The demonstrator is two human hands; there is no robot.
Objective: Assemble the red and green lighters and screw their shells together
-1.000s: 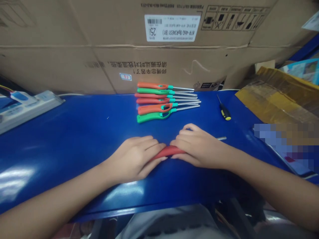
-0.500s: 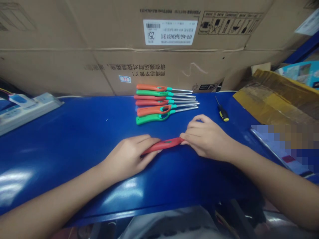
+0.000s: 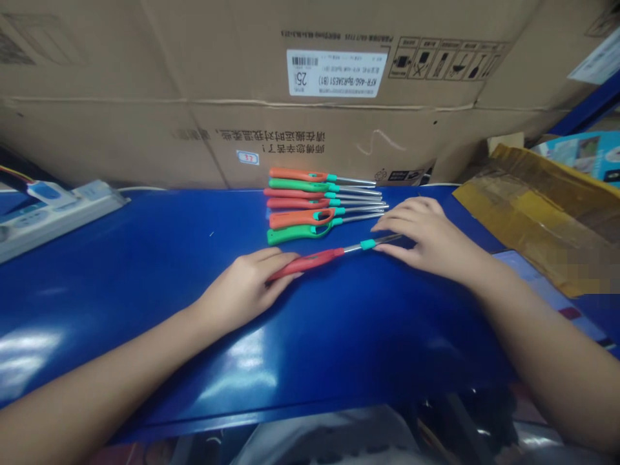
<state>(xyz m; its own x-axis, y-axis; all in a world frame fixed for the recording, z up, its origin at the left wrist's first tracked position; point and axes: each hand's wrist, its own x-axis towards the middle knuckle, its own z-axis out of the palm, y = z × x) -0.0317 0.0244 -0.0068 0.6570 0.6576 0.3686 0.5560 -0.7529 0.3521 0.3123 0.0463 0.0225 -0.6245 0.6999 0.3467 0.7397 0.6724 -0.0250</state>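
Observation:
A red long-reach lighter (image 3: pixel 310 261) is pinched at its handle end by my left hand (image 3: pixel 247 284), just above the blue tabletop. Its metal tube points right and carries a teal collar (image 3: pixel 368 245), set apart from the red body. My right hand (image 3: pixel 426 236) is around the tube's far end with thumb and fingers apart; the thumb tip is close to the collar, and contact is unclear. Behind them lies a row of several lighters, among them a green lighter (image 3: pixel 295 234) in front and an orange lighter (image 3: pixel 298 174) at the back, tubes pointing right.
A large cardboard box (image 3: pixel 145 142) stands along the back of the blue table (image 3: pixel 310 349). At the left is a white power strip (image 3: pixel 92 200) with a plug in it. A taped cardboard piece (image 3: pixel 527 213) is at the right.
The metal tube and teal collar now show beyond the red body. My right hand has moved right and up and its fingers have spread, covering the screwdriver; my left hand has shifted slightly left.

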